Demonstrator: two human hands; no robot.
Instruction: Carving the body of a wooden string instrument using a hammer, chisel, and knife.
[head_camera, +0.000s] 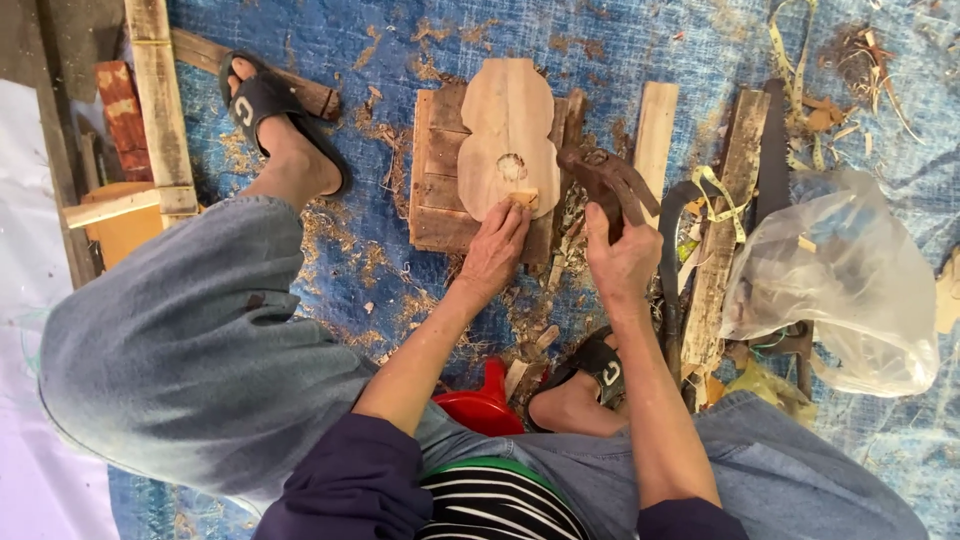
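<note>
Head view, looking down at a seated worker. I see the left hand (495, 250) pinching a small wood block (523, 198) against the lower edge of a gourd-shaped board (508, 135), which lies on a slatted wooden base (437, 190). The right hand (620, 255) is closed round the handle of a dark curved blade (600, 172), raised just beside the board. The outline already looks cut; I judge that shaping near the rough central patch remains. Both forearms reach forward between the knees.

1 head view — looking steeply down, close, onto the blue tarp (880, 470), seemingly floor-level.
</note>
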